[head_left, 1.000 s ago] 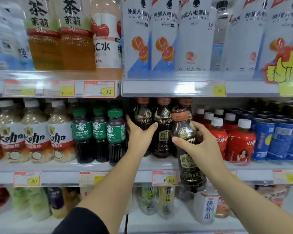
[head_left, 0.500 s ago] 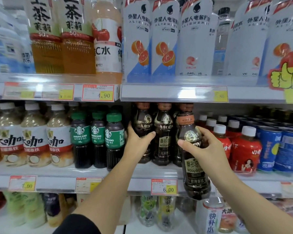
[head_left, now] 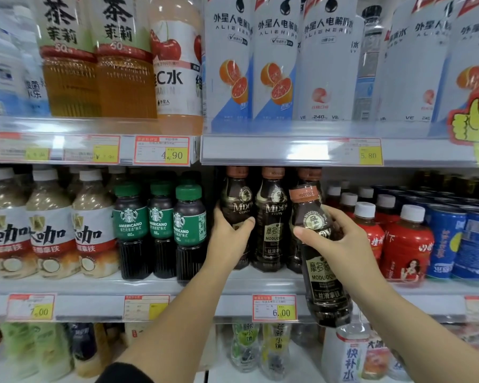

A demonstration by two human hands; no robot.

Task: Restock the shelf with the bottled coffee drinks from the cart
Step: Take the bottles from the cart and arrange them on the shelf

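My right hand (head_left: 340,244) curls round a tilted, dark, brown-capped coffee bottle (head_left: 322,275); my left hand (head_left: 230,240) grips a shelved twin (head_left: 237,200), hiding its lower label. The shelf (head_left: 155,284) is unreadably dark at the rear.

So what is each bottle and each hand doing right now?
Right hand: holds the tilted coffee bottle.
Tilted coffee bottle: cap on, in the air before the shelf.
Left hand: grips the leftmost brown coffee bottle.
Leftmost brown coffee bottle: upright on the shelf, cap on.
Green-capped bottles: upright, caps on, untouched.
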